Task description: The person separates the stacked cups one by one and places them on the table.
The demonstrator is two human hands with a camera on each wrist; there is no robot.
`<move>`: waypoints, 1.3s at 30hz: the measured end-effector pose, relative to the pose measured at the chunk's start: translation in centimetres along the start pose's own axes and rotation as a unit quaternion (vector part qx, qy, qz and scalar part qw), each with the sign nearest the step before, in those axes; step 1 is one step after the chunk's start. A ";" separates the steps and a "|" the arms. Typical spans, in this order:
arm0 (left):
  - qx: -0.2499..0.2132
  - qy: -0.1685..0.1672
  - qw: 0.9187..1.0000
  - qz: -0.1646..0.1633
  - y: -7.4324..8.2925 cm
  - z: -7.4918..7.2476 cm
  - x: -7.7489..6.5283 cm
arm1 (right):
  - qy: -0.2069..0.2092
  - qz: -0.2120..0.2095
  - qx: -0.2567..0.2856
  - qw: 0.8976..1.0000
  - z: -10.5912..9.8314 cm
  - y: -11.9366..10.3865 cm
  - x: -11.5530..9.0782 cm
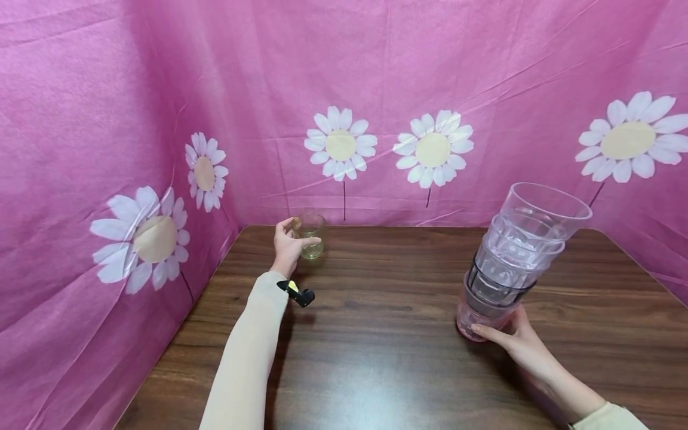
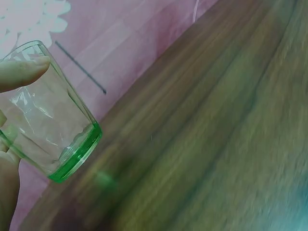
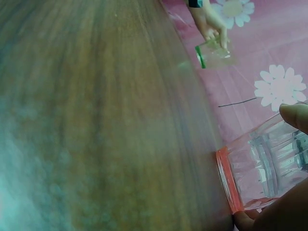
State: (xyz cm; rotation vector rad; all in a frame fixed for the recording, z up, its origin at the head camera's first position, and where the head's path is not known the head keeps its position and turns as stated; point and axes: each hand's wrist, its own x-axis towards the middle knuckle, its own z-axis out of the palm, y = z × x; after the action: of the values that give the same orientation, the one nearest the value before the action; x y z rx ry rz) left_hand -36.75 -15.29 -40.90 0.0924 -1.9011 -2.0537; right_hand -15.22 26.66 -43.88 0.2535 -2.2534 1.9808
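Observation:
At the back left of the table, my left hand (image 1: 290, 243) grips a clear glass with a green tint (image 1: 311, 246). The left wrist view shows the green glass (image 2: 53, 120) with its thick green base close to the tabletop; whether it touches is unclear. My right hand (image 1: 518, 340) holds a stack of nested clear cups (image 1: 516, 269) by the lowest cup, thumb in front. That lowest cup has a pinkish-red base (image 3: 230, 180), a dark-rimmed grey cup is above it, and the widest cup tops the stack. In the head view the stack leans right.
Both hands are over a dark wood-grain table (image 1: 371, 310). A pink cloth (image 1: 387, 71) printed with white daisies hangs along the table's back and sides. Light reflects off the table's front middle. A black wrist device (image 1: 297, 294) sits on the left sleeve.

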 end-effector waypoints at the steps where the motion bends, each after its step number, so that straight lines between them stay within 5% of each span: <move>1: 0.001 0.003 1.000 -0.001 -0.2 -0.3 0.0 | 0.000 0.000 0.000 1.000 0.0 0.0 0.0; 11: -0.015 0.034 0.999 -0.014 -1.3 -1.8 -0.1 | -0.005 0.002 0.014 1.000 -0.1 -0.1 0.0; 39: -0.016 -0.002 1.000 0.007 -2.0 -2.6 -0.4 | -0.007 0.002 0.011 1.000 -0.1 0.0 0.0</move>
State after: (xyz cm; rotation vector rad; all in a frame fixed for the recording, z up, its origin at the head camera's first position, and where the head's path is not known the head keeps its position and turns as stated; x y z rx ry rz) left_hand -36.08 -17.62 -43.18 0.0686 -1.8657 -2.0750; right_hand -15.23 26.74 -43.82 0.2677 -2.2433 2.0137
